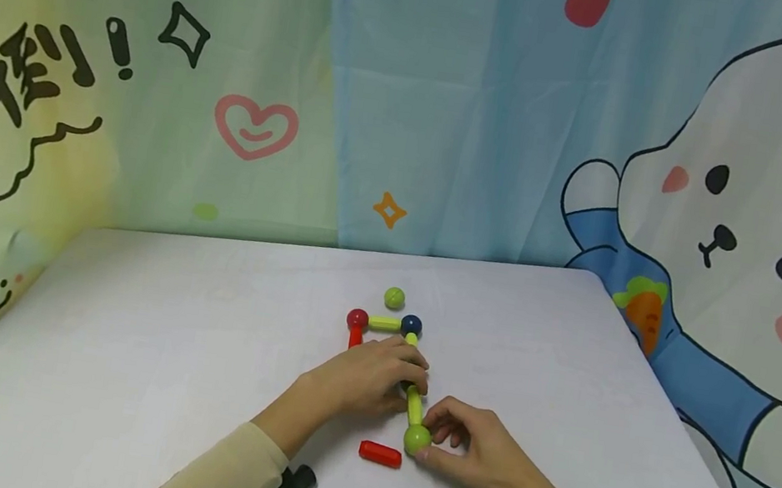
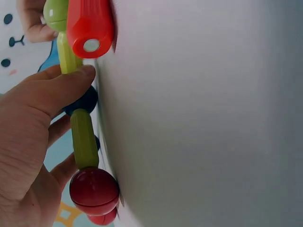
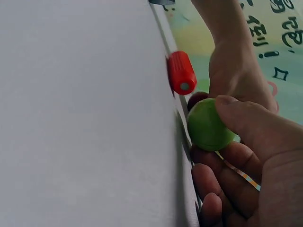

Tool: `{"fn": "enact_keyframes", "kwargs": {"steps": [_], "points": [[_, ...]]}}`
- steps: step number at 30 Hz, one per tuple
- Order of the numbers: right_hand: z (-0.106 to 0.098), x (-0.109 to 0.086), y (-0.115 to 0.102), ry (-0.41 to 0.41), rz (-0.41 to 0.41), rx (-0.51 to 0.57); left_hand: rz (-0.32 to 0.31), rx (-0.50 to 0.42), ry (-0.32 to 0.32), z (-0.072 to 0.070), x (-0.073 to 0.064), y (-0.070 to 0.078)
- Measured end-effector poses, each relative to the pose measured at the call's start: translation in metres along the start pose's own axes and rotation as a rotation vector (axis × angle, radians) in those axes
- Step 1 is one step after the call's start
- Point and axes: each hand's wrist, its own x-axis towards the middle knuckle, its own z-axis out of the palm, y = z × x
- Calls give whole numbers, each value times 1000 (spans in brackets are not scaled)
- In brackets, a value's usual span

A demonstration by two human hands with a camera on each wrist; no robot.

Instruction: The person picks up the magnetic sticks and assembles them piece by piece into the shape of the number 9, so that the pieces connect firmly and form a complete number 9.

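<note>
A chain of coloured balls and rods lies on the white table. My left hand (image 1: 372,372) bends over its middle, gripping a dark blue ball (image 2: 86,100) with the thumb across the end of a yellow-green rod (image 1: 415,406). That rod ends at a green ball (image 3: 207,127), which my right hand (image 1: 481,451) pinches between thumb and fingers. Farther back, a red ball (image 1: 358,319) and a navy ball (image 1: 412,326) are joined by another yellow-green rod (image 1: 385,324). A red rod (image 1: 356,336) runs from the red ball toward the left hand, which hides its near end.
A loose red rod (image 1: 381,454) with a metal disc in its end lies in front of the hands. Behind the chain sits a separate green ball (image 1: 394,298). A printed curtain (image 1: 440,116) hangs along the back edge of the white table (image 1: 156,344).
</note>
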Motion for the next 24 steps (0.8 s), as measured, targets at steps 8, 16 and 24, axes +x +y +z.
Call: {"fn": "enact_keyframes", "kwargs": {"steps": [8, 16, 24], "points": [[1, 3, 4, -13, 44, 46, -34, -11, 12, -4, -7, -4], [4, 5, 3, -1, 52, 11, -54, 15, 71, -8, -18, -10], [2, 4, -1, -51, 80, 39, -120, -42, 128, -14, -42, -15]]}}
